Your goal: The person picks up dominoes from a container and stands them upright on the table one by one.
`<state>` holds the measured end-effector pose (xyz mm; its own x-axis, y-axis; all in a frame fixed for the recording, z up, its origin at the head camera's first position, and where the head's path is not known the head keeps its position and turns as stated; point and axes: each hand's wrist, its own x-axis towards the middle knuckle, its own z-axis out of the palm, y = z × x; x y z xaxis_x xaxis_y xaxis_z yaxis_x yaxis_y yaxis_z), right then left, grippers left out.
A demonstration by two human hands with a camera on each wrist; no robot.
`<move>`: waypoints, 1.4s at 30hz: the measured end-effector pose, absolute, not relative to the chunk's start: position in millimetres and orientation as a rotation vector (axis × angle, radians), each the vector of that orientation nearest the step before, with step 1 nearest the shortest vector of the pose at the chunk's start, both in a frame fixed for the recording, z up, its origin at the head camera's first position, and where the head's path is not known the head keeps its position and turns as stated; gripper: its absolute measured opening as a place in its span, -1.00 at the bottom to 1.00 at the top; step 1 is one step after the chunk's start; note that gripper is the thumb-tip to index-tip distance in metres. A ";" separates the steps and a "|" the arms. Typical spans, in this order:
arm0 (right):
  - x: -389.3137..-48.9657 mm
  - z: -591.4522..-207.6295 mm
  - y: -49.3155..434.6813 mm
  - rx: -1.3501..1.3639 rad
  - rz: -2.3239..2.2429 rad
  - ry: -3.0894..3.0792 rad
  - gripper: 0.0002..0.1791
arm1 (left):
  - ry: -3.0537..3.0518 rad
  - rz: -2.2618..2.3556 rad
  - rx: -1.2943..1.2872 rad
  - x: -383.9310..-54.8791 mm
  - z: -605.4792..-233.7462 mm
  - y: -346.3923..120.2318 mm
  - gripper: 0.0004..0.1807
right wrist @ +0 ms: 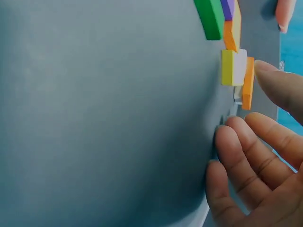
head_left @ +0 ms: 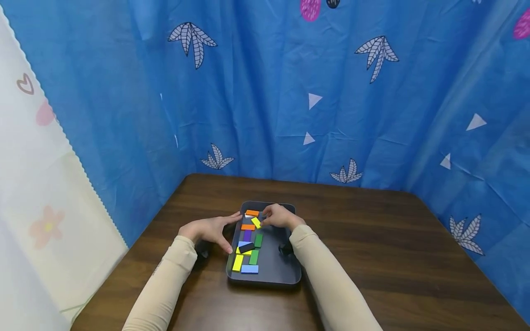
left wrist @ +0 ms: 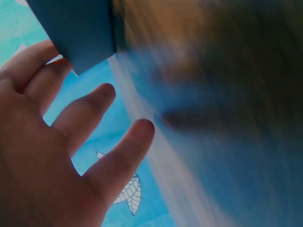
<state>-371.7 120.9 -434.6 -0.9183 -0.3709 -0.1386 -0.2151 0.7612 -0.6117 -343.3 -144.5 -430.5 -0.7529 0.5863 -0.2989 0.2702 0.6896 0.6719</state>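
Note:
A dark grey tray (head_left: 269,274) holds several coloured blocks along its left side. My right hand (head_left: 279,216) is over the far part of the tray, beside a tilted yellow block (head_left: 256,223). In the right wrist view, the thumb and fingers (right wrist: 270,165) are spread apart with nothing between them; the yellow block (right wrist: 227,67) lies just beyond the thumb tip. Close by are an orange block (head_left: 252,213) and a partly covered white block (head_left: 248,216). My left hand (head_left: 212,230) spans the tray's left rim, fingers extended, thumb and fingertips at its edge.
A black block (head_left: 246,248) lies across other blocks. Green (head_left: 254,257), purple (head_left: 247,235) and light blue (head_left: 250,269) blocks lie nearby, with another yellow one (head_left: 238,263). The tray stands on a brown wooden table (head_left: 372,248), with a blue curtain (head_left: 269,92) behind.

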 end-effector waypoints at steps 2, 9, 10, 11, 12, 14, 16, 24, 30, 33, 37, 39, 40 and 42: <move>-372.0 -434.6 117.2 -0.468 -0.901 2.694 -0.49 | 2.402 0.860 0.651 -342.7 -430.9 -144.8 0.32; -369.6 -436.7 104.1 -0.434 -0.929 2.684 -0.49 | 2.402 0.879 0.626 -340.2 -432.2 -142.0 0.32; -369.1 -438.3 102.7 -0.420 -0.928 2.693 -0.50 | 2.406 0.873 0.627 -339.9 -432.5 -141.7 0.33; -368.7 -440.2 101.5 -0.408 -0.925 2.704 -0.50 | 2.412 0.867 0.628 -339.4 -432.5 -141.5 0.32; -368.2 -441.8 100.4 -0.393 -0.930 2.711 -0.51 | 2.418 0.860 0.626 -339.0 -432.3 -141.3 0.32; -367.3 -445.5 98.4 -0.368 -0.938 2.721 -0.52 | 2.422 0.858 0.620 -337.9 -433.1 -141.1 0.32; -367.1 -447.5 97.3 -0.352 -0.945 2.734 -0.53 | 2.422 0.864 0.615 -337.5 -433.1 -140.9 0.32; -367.8 -450.0 97.2 -0.308 -1.023 2.725 -0.65 | 2.418 0.878 0.616 -337.2 -431.5 -141.2 0.31; -366.9 -451.9 95.3 -0.314 -0.974 2.775 -0.79 | 2.419 0.873 0.608 -336.1 -432.6 -140.6 0.30; -366.7 -452.1 94.5 -0.316 -0.958 2.780 -0.84 | 2.420 0.869 0.590 -335.4 -432.6 -140.4 0.31; -365.8 -451.2 93.6 -0.319 -0.955 2.765 -0.89 | 2.423 0.864 0.577 -334.7 -432.2 -140.1 0.31; -365.8 -450.5 93.3 -0.329 -0.953 2.759 -0.91 | 2.422 0.866 0.573 -334.6 -432.1 -140.0 0.31; -365.8 -450.3 93.4 -0.334 -0.954 2.757 -0.92 | 2.423 0.867 0.574 -334.5 -432.2 -140.0 0.31; -365.9 -450.0 94.0 -0.345 -0.958 2.762 -0.93 | 2.423 0.868 0.575 -334.2 -432.4 -140.1 0.31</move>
<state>-365.9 94.0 -450.0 -0.9532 -0.2820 -0.1090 -0.1538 0.7628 -0.6280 -334.2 -140.1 -432.4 -0.7864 0.5345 -0.3095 0.2167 0.7080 0.6722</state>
